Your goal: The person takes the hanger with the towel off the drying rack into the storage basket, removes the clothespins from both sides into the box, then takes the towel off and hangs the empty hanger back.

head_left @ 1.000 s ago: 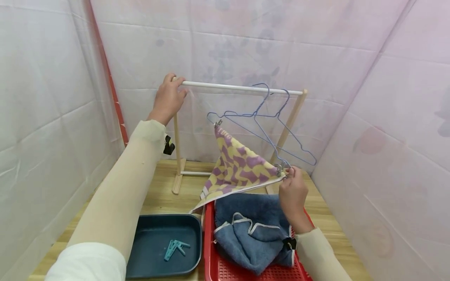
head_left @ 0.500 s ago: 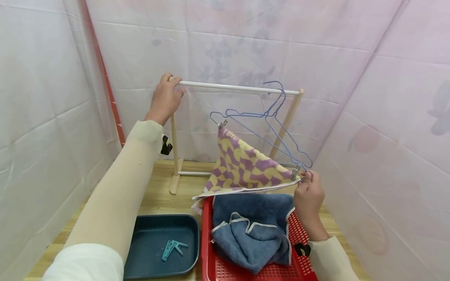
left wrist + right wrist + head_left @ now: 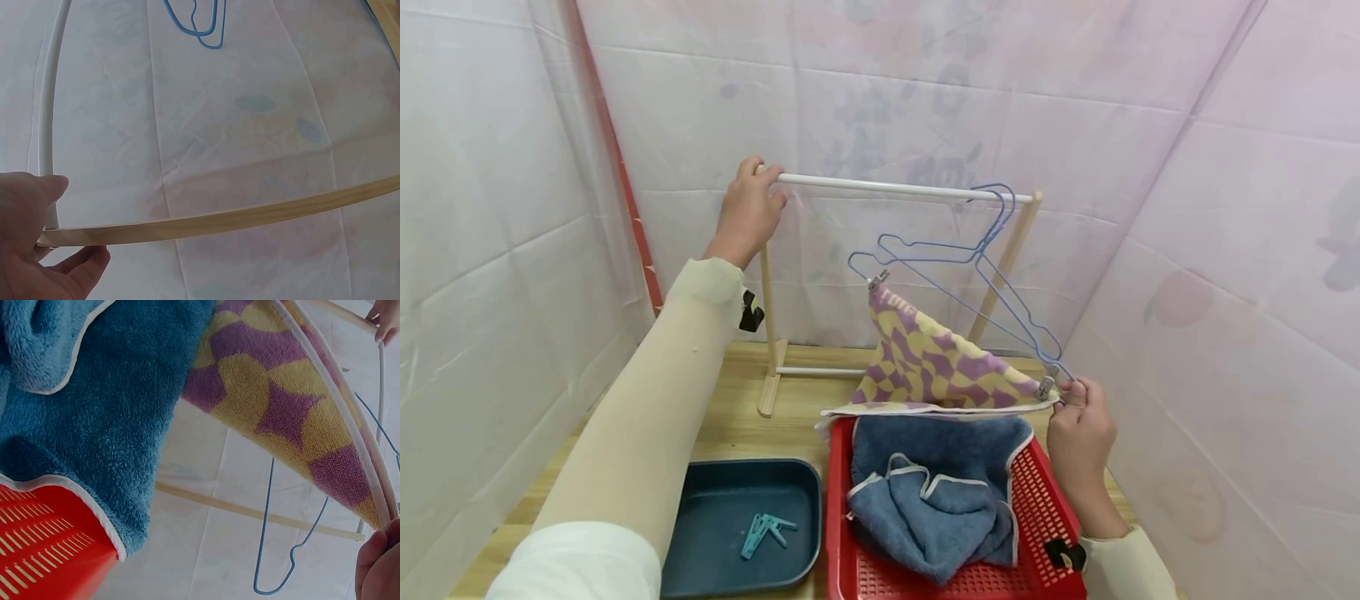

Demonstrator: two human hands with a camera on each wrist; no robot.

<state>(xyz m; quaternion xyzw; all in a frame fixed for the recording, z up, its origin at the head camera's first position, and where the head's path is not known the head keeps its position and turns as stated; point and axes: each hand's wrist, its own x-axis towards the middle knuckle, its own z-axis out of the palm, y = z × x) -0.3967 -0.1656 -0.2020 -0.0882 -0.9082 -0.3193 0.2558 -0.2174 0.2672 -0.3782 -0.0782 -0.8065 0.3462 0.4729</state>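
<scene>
My left hand (image 3: 747,212) grips the upper left corner of the drying rack (image 3: 887,186), thumb beside the white rod and fingers under the wooden post (image 3: 187,228). A yellow and purple towel (image 3: 940,358) hangs slantwise from a blue wire hanger (image 3: 925,261), held by a metal clip (image 3: 877,281) at its upper left and another clip (image 3: 1048,383) at its lower right. My right hand (image 3: 1082,429) pinches the towel's right corner, right at the hanger's lowered end. In the right wrist view the fingertips (image 3: 373,550) close on that corner.
A second blue hanger (image 3: 940,246) hangs on the same rod. Below the towel, a blue towel (image 3: 940,533) lies bunched in a red basket (image 3: 841,533). Left of it, a dark tray (image 3: 815,517) holds teal clothespins (image 3: 767,529). White sheeting (image 3: 1225,292) encloses the table.
My right hand has moved right and down with the towel's corner, drawing the towel along. The hooks have shifted right on the rod. My left hand keeps its grip on the rack.
</scene>
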